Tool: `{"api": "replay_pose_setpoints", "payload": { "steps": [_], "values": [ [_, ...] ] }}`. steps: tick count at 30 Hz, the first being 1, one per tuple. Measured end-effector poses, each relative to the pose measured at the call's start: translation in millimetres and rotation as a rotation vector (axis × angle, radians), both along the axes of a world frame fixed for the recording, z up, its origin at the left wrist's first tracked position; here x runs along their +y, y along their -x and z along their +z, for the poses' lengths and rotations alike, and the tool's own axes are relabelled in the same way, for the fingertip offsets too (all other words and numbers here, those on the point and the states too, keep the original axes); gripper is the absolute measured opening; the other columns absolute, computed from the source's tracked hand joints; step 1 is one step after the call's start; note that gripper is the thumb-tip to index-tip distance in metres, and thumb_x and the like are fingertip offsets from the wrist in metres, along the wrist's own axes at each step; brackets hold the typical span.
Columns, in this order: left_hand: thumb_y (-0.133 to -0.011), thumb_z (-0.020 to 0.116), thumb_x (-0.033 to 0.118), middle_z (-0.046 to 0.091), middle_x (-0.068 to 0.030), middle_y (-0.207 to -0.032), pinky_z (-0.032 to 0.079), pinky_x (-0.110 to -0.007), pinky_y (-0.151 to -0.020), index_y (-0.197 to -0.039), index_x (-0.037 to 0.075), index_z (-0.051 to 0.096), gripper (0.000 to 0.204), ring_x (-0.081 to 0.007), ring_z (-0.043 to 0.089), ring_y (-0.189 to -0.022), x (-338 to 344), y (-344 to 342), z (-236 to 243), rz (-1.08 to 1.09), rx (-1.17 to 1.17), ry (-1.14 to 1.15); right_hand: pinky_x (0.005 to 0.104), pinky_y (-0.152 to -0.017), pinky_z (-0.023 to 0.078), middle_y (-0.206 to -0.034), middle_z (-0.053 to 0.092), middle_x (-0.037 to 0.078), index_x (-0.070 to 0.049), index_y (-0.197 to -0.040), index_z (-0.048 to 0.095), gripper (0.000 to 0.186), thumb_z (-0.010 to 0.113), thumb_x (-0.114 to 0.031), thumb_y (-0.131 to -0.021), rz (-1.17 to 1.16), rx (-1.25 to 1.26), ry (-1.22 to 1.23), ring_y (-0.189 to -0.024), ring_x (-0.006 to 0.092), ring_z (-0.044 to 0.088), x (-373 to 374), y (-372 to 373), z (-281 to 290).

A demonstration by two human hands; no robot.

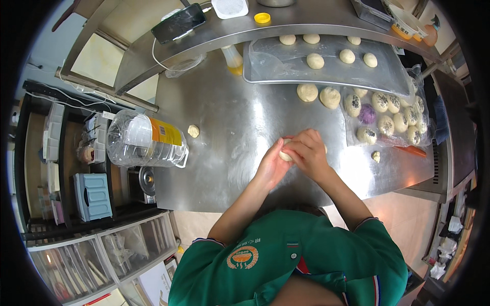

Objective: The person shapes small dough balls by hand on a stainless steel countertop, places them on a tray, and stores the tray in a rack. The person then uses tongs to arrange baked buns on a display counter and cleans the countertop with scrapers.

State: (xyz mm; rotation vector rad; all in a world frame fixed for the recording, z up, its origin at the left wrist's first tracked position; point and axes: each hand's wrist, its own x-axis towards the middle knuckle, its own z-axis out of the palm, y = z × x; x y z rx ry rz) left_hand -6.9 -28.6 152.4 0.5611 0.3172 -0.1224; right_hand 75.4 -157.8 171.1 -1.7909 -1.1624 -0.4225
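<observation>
Both my hands meet over the steel table [229,127] around one pale dough piece [286,155]. My left hand [273,166] cups it from below and the left. My right hand [306,150] wraps over it from the right, fingers curled on the dough. Most of the dough is hidden between the palms. Two flattened dough rounds [307,92] lie farther back, beside a metal baking tray [270,64] with several shaped balls. A plastic sheet [352,135] at the right holds several filling balls, one of them purple [367,114].
A small dough scrap [193,131] lies left of my hands, another [376,156] at the right. A large clear oil jug [143,140] lies on its side at the table's left edge. A squeeze bottle [233,57], a phone [178,23] and a yellow lid [262,18] sit at the back.
</observation>
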Motion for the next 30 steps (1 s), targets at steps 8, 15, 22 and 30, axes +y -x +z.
{"api": "replay_pose_setpoints", "payload": {
  "steps": [8, 15, 22, 30],
  "values": [
    [-0.098, 0.06, 0.015, 0.057, -0.0119, -0.126, 0.047, -0.043, -0.1, -0.129, 0.004, 0.052, 0.034, -0.025, 0.056, -0.117, 14.4, -0.4, -29.6, 0.136, -0.048, -0.586, 0.043, -0.087, 0.046, -0.111, 0.065, 0.009, -0.009, -0.108, 0.07, 0.036, 0.079, -0.02, -0.076, -0.071, 0.201, 0.092, -0.102, 0.0323, 0.059, -20.6, -5.9, -36.0],
    [-0.088, 0.07, 0.028, 0.045, -0.0193, -0.145, 0.031, -0.055, -0.113, -0.14, 0.007, 0.051, 0.059, -0.0389, 0.04, -0.137, 41.6, 16.2, -97.5, -0.106, -0.318, -2.128, 0.0453, -0.095, 0.046, -0.127, 0.057, 0.014, -0.008, -0.126, 0.06, 0.058, 0.079, -0.032, -0.077, -0.364, 0.202, 0.893, -0.118, 0.0342, 0.053, -55.7, -19.7, -106.9],
    [-0.098, 0.058, 0.039, 0.041, -0.0164, -0.153, 0.024, -0.052, -0.117, -0.147, 0.004, 0.044, 0.061, -0.0338, 0.035, -0.144, 13.0, -2.9, -86.9, 0.19, -0.15, -1.511, 0.0421, -0.086, 0.052, -0.107, 0.066, 0.015, -0.003, -0.113, 0.063, 0.036, 0.076, -0.016, -0.082, -0.128, 0.644, 0.285, -0.106, 0.0314, 0.063, -46.0, -15.6, -63.1],
    [-0.107, 0.037, 0.047, 0.061, -0.0114, -0.123, 0.048, -0.042, -0.098, -0.129, 0.005, 0.054, 0.05, -0.0249, 0.059, -0.114, -2.5, -19.4, 1.7, 0.114, -0.129, 0.049, 0.041, -0.096, 0.046, -0.119, 0.066, 0.01, -0.008, -0.11, 0.068, 0.029, 0.075, -0.009, -0.081, -0.067, 0.406, -0.158, -0.112, 0.0305, 0.059, -15.9, 7.1, 1.6]
  ]
}}
